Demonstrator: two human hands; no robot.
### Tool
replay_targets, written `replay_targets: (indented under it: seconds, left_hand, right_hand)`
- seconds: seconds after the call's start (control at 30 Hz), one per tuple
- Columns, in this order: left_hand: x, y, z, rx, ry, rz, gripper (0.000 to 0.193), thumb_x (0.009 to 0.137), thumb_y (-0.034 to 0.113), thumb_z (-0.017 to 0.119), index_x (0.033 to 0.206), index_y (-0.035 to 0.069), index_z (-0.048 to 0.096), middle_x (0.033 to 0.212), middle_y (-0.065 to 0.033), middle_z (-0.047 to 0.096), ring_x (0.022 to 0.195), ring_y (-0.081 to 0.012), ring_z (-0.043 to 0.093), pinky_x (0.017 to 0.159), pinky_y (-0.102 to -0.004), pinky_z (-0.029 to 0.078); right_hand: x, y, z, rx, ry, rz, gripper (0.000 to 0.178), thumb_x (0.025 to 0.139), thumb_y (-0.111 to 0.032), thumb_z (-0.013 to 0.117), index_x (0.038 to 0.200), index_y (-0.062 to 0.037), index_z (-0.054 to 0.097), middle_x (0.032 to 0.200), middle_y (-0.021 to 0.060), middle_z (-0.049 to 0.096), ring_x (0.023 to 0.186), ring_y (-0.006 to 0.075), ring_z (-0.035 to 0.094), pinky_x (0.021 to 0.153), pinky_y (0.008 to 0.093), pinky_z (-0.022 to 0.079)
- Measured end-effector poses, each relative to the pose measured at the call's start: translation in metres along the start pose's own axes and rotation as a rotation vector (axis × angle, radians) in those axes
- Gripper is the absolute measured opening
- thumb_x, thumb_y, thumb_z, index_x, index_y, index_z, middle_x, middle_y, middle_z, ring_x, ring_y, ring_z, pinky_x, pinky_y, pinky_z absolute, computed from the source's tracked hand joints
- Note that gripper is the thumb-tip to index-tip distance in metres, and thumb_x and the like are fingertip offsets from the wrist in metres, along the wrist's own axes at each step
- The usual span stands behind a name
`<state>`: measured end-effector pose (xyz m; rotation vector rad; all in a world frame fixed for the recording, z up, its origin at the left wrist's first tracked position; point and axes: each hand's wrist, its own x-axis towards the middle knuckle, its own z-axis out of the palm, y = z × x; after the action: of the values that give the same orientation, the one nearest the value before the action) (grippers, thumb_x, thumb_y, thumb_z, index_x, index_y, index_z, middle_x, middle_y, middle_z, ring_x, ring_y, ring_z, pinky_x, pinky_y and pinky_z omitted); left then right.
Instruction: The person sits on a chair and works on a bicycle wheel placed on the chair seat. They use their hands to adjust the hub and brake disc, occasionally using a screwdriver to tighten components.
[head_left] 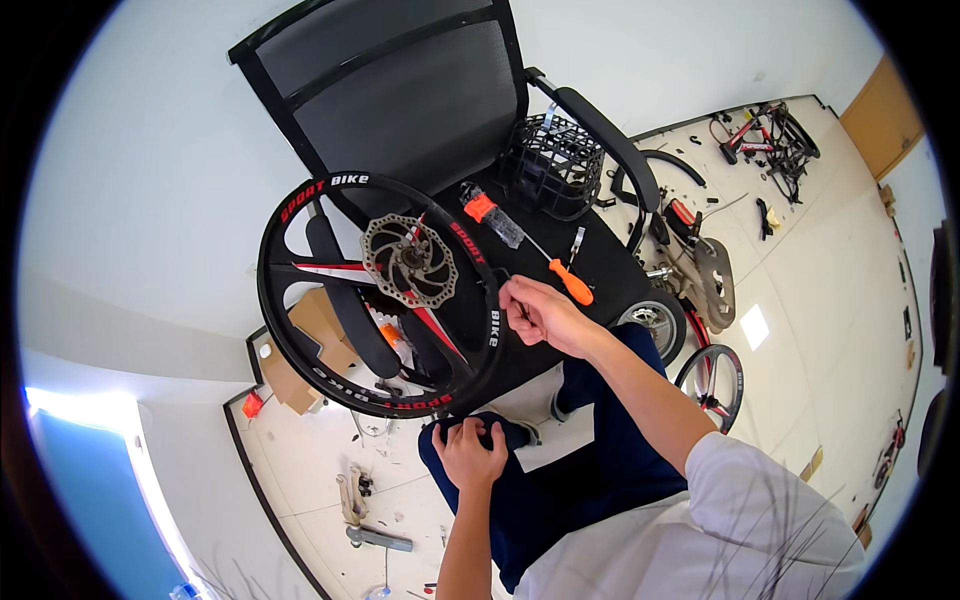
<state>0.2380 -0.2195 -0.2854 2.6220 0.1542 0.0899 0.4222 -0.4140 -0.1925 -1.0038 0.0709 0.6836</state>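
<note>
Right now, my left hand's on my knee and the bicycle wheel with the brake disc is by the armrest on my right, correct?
Wrong side: the head view shows the bicycle wheel by the armrest on your left. Your left hand is on your knee.

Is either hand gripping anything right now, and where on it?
The right hand is curled at the right side of the bicycle wheel rim; whether it grips there cannot be told. The left hand rests on the knee, holding nothing visible.

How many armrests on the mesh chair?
2. The left armrest shows through the openings of the large wheel, which hides part of it; the right armrest is in plain view, beside the black basket.
</note>
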Motion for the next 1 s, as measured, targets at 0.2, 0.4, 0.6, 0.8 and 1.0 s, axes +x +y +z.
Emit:
replay_targets:
  seconds: [0.2,0.4,0.6,0.8,1.0]
  left_hand:
    - [0.002,0.001,-0.007,-0.076,0.003,0.006,0.02,0.083,0.028,0.068,0.084,0.008,0.064,0.073,-0.0013,0.066,0.082,-0.0224,0.064,0.111,-0.0479,0.033]
    - [-0.007,-0.005,-0.014,-0.173,0.027,0.033,0.016,0.086,0.021,0.065,0.089,0.005,0.064,0.085,-0.0076,0.068,0.089,-0.0275,0.064,0.111,-0.047,0.033]
    - [-0.02,-0.017,-0.031,-0.134,-0.032,0.24,0.02,0.083,0.021,0.066,0.094,0.004,0.064,0.098,-0.0128,0.068,0.102,-0.0296,0.062,0.113,-0.048,0.031]
    - [-0.007,-0.025,-0.023,-0.073,-0.047,0.198,0.016,0.081,0.02,0.066,0.087,0.005,0.064,0.093,-0.01,0.068,0.098,-0.0269,0.063,0.105,-0.0442,0.037]
    - [0.004,-0.031,-0.018,-0.098,-0.048,0.18,0.011,0.08,0.018,0.065,0.083,0.007,0.064,0.085,-0.0079,0.067,0.09,-0.0267,0.064,0.101,-0.0431,0.039]
  right_hand:
    - [-0.012,-0.015,0.016,0.123,-0.058,0.034,0.028,0.107,-0.031,0.042,0.091,-0.0087,0.048,0.067,-0.0032,0.033,0.053,0.0075,0.025,0.048,0.0246,0.023]
    - [-0.014,-0.017,0.014,0.067,-0.108,-0.059,0.027,0.105,-0.027,0.045,0.089,-0.0062,0.051,0.065,-0.0027,0.037,0.052,0.0081,0.03,0.048,0.0254,0.027]
    - [-0.016,-0.027,0.029,-0.379,0.068,-0.125,0.026,0.104,-0.027,0.047,0.089,-0.0057,0.053,0.061,-0.0043,0.042,0.047,0.0063,0.034,0.044,0.0246,0.028]
    - [0.032,-0.015,0.046,-0.236,0.071,-0.046,0.022,0.1,-0.018,0.045,0.083,-0.0063,0.049,0.061,-0.0024,0.036,0.043,0.0082,0.03,0.038,0.0279,0.023]
    - [0.078,-0.025,0.069,-0.038,0.109,0.08,0.023,0.1,-0.016,0.044,0.078,-0.0075,0.046,0.061,-0.0024,0.032,0.044,0.0071,0.026,0.039,0.0266,0.019]
